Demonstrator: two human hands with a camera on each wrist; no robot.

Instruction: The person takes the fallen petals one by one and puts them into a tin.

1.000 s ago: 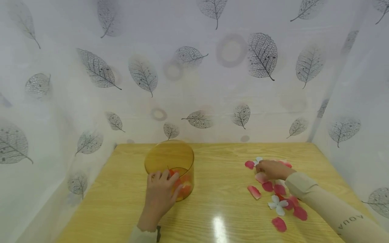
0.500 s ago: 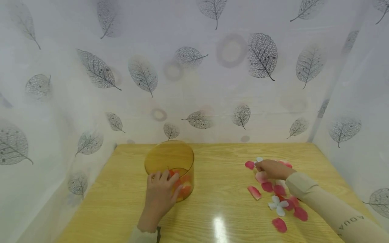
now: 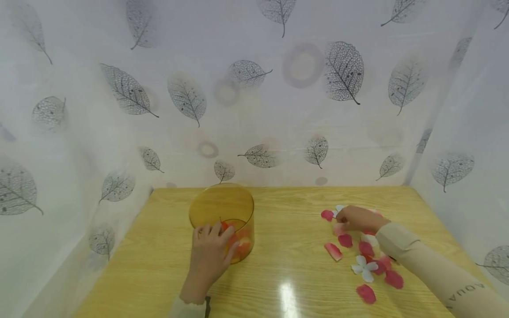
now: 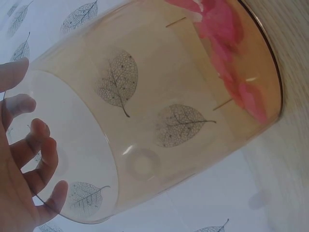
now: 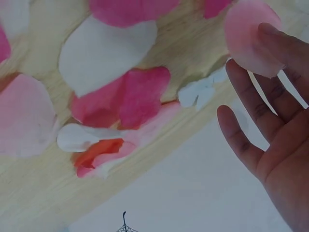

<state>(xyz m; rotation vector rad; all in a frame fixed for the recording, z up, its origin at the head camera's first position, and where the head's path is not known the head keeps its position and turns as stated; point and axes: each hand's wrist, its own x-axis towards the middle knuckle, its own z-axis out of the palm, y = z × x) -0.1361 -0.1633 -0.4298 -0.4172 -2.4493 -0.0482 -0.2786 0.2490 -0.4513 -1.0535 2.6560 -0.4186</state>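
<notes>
Thumb and fingertips of the right hand (image 3: 359,219) pinch a thin, rounded, pale pink petal (image 5: 246,36), the thumb lying across one face; the other fingers are spread and slightly bent. The petal is at the upper right of the right wrist view, over the wooden surface. Just beside these fingertips in the head view sit a small white artificial flower (image 3: 338,209), partly hidden by the hand, and a single deep pink petal (image 3: 327,215).

At the other side, the left hand (image 3: 210,254) holds the near rim of a transparent amber cylindrical container (image 3: 216,203), its fingers bent over the edge and set apart from one another. The container stands on the table, and pink and red petals (image 4: 224,36) lie at its bottom, seen through the wall.

Well apart from the container, below and around the right hand, loose petals are scattered: a white one (image 3: 370,240), a pink one with a pale edge (image 3: 333,251), and another deep pink one (image 3: 366,293) nearest the person. Among them lies a white four-petalled flower (image 3: 364,268).

A cream sleeve with dark lettering (image 3: 421,265) covers the right forearm. Under everything is a light wood-grain table (image 3: 292,247) with a bright glare patch; behind it hangs a translucent white sheet (image 3: 270,119) printed with grey skeleton leaves.
</notes>
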